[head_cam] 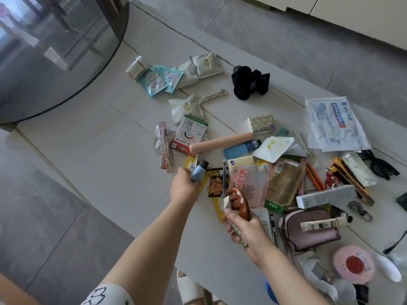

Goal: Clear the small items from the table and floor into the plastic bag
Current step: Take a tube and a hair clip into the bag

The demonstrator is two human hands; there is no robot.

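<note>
I am mid-gathering: my left hand (184, 186) has its grip curled round a small blue tube (198, 171), and my right hand (244, 230) clutches a brown wooden piece (239, 202) with a pen (224, 177) and a packet. The clear plastic bag (326, 280) lies crumpled at the tabletop (110, 119) edge to my right; next, I judge, both handfuls go there.
</note>
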